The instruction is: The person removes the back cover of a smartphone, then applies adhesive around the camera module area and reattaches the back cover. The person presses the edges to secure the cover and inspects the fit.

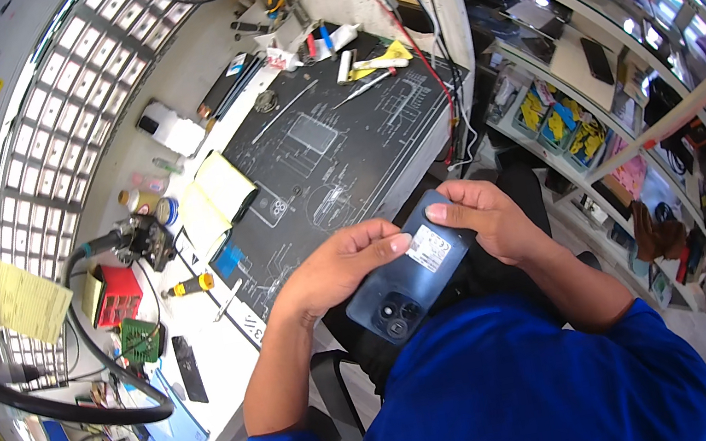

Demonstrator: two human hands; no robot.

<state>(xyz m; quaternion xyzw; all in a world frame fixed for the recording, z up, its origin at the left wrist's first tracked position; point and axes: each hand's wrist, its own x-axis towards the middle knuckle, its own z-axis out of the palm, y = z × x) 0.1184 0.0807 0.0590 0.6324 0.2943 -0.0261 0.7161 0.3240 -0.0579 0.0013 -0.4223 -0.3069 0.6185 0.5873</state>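
Note:
A dark blue smartphone (pixel 406 269) lies back side up over my lap, tilted, with its round camera cluster (pixel 395 315) at the lower left and a white label (pixel 429 248) on the back. My left hand (pixel 346 264) grips its left long edge, the thumb pressing on the back beside the label. At the upper right end my right hand (pixel 485 215) holds it too, thumb flat on the back and fingers curled behind. The phone's screen side is hidden.
A black work mat (pixel 317 170) with printed line drawings covers the bench. On it or beside it are an open notebook (pixel 214 202), a yellow-handled tool (pixel 188 286) and a white tube. A black flexible arm (pixel 77 411) curves in at left. Glass shelves (pixel 604 99) with goods stand right.

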